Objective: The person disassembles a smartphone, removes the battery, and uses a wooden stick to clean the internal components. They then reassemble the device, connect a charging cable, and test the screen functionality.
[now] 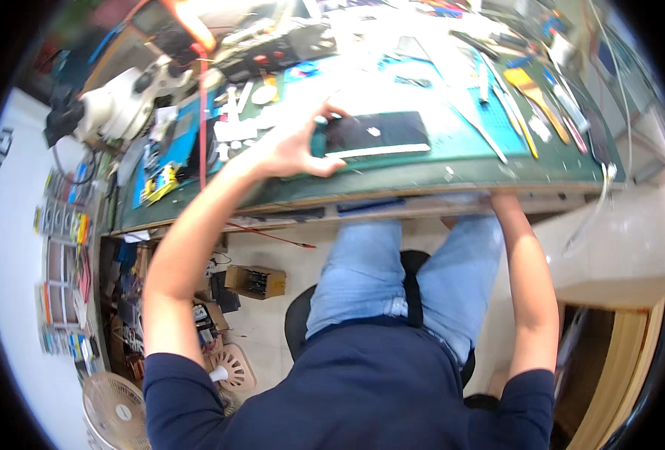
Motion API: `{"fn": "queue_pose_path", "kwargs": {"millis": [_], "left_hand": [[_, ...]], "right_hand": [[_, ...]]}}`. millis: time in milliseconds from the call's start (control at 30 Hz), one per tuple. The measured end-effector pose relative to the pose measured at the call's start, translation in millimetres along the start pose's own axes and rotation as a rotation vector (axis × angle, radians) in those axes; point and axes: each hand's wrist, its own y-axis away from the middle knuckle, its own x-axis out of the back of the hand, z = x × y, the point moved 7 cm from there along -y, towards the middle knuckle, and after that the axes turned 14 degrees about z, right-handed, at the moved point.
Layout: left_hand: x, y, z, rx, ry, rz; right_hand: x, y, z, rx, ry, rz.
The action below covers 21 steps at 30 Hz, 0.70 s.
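Observation:
A smartphone (381, 133) lies on the teal work mat (452, 150), its dark screen up and a small bright mark lit in the middle. My left hand (310, 142) curves around its left end, the thumb at the near edge and a forefinger at the far edge. My right forearm reaches under the bench's front edge on the right, and the hand itself is hidden there. Right of the phone lie a thin pale metal tool (482, 131) and a brush with a yellow head (531, 84).
A white microscope (111, 105) stands at the left, with small parts on the mat nearby. Dark equipment (280, 52) fills the back. A red cord (203, 120) hangs down over the bench's left. Below are a cardboard box (276, 283) and a fan (119, 409).

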Motion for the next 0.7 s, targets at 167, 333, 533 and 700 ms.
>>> {"fn": "queue_pose_path", "kwargs": {"millis": [167, 333, 533, 700], "left_hand": [[0.8, 4.6, 2.8, 0.044, 0.159, 0.055], [1.9, 13.6, 0.6, 0.123, 0.166, 0.016], [4.9, 11.0, -1.3, 0.105, 0.210, 0.024], [9.6, 11.2, 0.9, 0.082, 0.231, 0.027]], "right_hand": [[-7.7, -2.5, -1.6, -0.011, 0.000, -0.046], [-22.8, -2.1, -6.3, -0.012, 0.001, -0.073], [-30.6, 4.8, 6.0, -0.043, 0.006, -0.090], [-35.3, 22.3, 19.2, -0.083, 0.001, -0.105]]}}
